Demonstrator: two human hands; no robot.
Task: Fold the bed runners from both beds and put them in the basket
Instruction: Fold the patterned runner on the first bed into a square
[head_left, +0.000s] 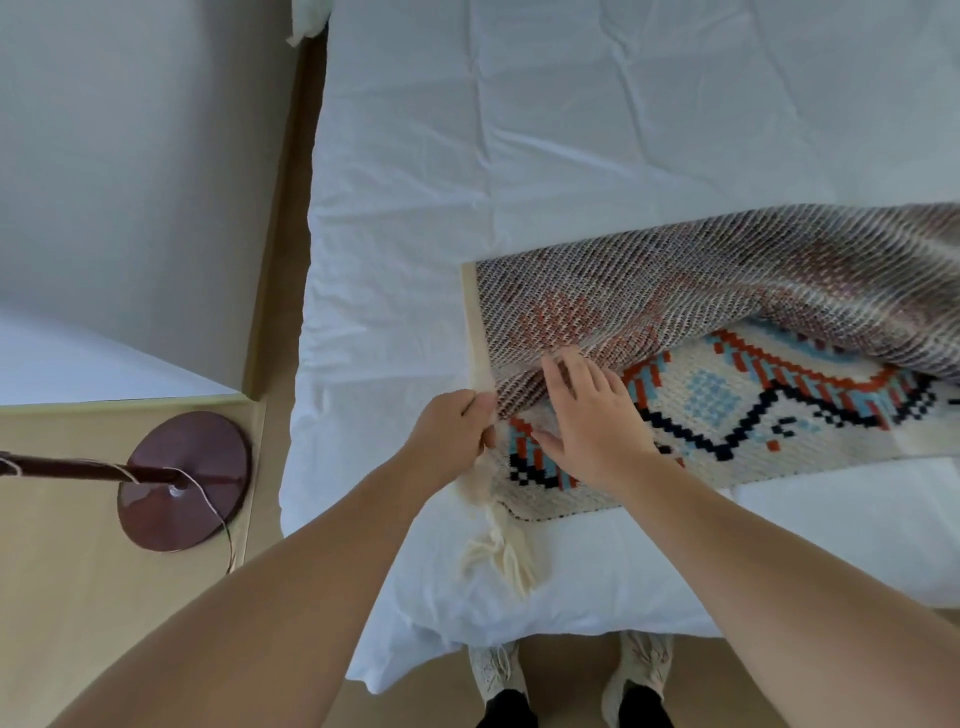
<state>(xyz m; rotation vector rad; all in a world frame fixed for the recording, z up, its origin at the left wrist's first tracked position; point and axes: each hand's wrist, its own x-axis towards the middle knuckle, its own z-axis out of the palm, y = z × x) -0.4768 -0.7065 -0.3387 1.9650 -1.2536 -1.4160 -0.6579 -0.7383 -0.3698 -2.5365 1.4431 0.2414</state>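
A woven bed runner (727, 405) lies across the foot of the white bed (545, 156). It is cream with orange, blue and black patterns. Its far part is folded over toward me, so the greyish underside (701, 291) faces up. Cream tassels (501, 551) hang at its near left corner. My left hand (452, 436) pinches the runner's left edge at the fold. With its fingers spread, my right hand (587, 415) rests flat on the runner, fingertips at the folded layer's edge. No basket is in view.
A second white bed (130, 182) stands to the left, across a narrow gap. A wooden nightstand (78, 597) at the lower left holds a dark red round lamp base (182, 483) with a cord. My shoes (571, 675) stand at the bed's foot.
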